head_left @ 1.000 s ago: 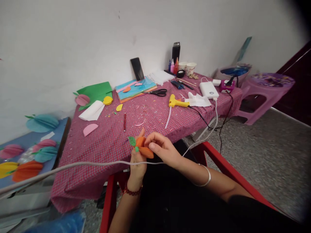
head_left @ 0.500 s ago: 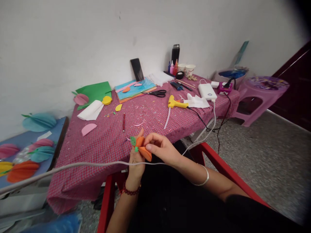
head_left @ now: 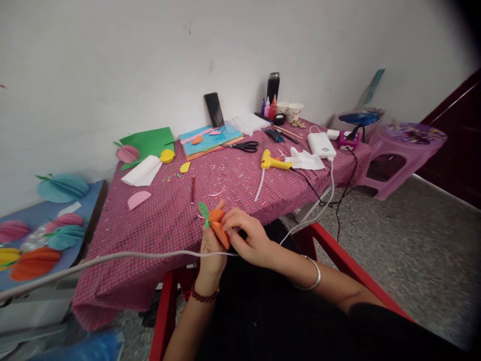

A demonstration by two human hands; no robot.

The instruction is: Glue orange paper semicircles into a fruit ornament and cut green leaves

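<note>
An orange folded-paper fruit [head_left: 219, 227] with a green leaf and stem is held over my lap, near the table's front edge. My left hand [head_left: 212, 245] grips it from below and behind, with the thumb side partly hidden by the paper. The fingers of my right hand [head_left: 248, 235] are bent and closed on the right side of its folds; their tips are partly hidden. Beyond my hands, a dark red pen [head_left: 193, 190] and a yellow glue gun [head_left: 275, 161] with a glue stick lie on the checked tablecloth [head_left: 169, 230].
Black scissors [head_left: 245, 146] lie beside stacked coloured paper [head_left: 210, 143]. A white power bank [head_left: 321, 145] sits at the right. Finished paper fruits [head_left: 35, 263] rest on a blue surface at left. A white cable [head_left: 124, 254] crosses in front of the table.
The paper fruit has turned slightly, and its green leaf now stands up more visibly. My right hand has shifted a little, its fingers more curled at the folds. The view has moved slightly.
</note>
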